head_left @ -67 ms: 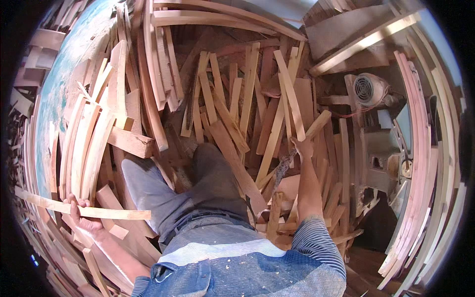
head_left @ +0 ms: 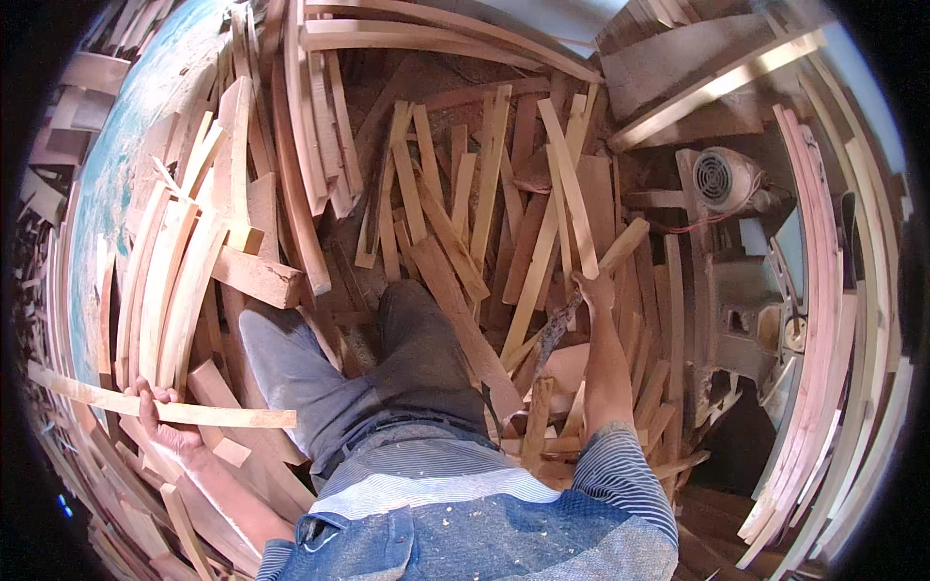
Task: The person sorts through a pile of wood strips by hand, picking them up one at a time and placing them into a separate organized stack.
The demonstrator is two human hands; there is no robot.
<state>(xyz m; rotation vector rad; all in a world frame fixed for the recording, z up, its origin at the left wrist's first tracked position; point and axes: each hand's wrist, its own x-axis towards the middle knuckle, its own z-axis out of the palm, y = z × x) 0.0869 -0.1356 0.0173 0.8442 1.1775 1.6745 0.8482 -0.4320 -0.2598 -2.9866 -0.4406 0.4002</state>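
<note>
Across the palm of my left hand [head_left: 170,426] lies a pale, narrow wooden strip [head_left: 237,417], with the fingers closed around it. Right behind it stand several light wooden strips [head_left: 160,290], propped in a group. On the other side, my right hand [head_left: 595,290] is closed at a rough wooden strip [head_left: 623,246] with a dark, bark-like lower edge. The fingers there are partly hidden. The lower end of a slim leaning batten [head_left: 572,208] meets the same hand, and I cannot tell whether it is gripped too.
Loose battens [head_left: 450,232] lean and cross in a heap ahead of my legs. A short thick block [head_left: 257,278] sits by my left knee. A motor with a round vented cover [head_left: 715,179] is at the right, near a stack of long boards [head_left: 809,320]. Another long beam [head_left: 717,89] slants at the far right.
</note>
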